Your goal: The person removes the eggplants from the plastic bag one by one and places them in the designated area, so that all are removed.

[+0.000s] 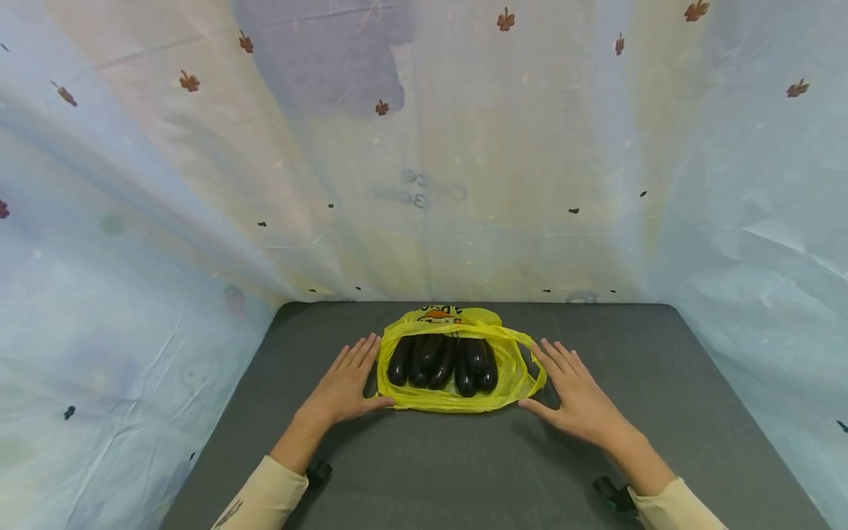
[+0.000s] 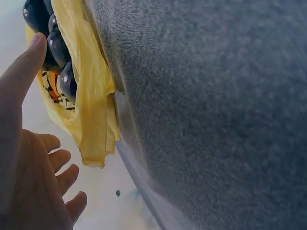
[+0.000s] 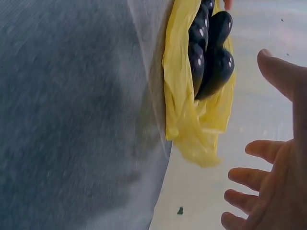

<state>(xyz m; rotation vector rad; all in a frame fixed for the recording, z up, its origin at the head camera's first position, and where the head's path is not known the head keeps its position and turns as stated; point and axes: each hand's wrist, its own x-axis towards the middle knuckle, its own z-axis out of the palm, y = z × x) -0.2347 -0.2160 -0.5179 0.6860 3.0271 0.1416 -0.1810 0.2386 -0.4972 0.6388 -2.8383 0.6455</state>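
Observation:
A yellow plastic bag [image 1: 445,402] lies with its mouth spread wide, several dark, glossy eggplants [image 1: 442,364] inside it. At its left end is my left hand [image 1: 343,389], fingers extended and thumb apart; whether it touches the plastic cannot be told. My right hand [image 1: 578,397] is by the right end, fingers spread, fingertips close to the bag's loose handle. Neither hand holds anything. In the left wrist view the eggplants [image 2: 58,49] show above the bag's rim. From the right wrist, the bag [image 3: 177,91] stands apart from the fingers.
A dark grey cloth-covered table [image 1: 457,471] lies under the bag. Behind it hangs a pale plastic sheet [image 1: 530,147] with small brown and dark marks, which also covers both sides. Dark straps [image 1: 612,495] sit at the wrists.

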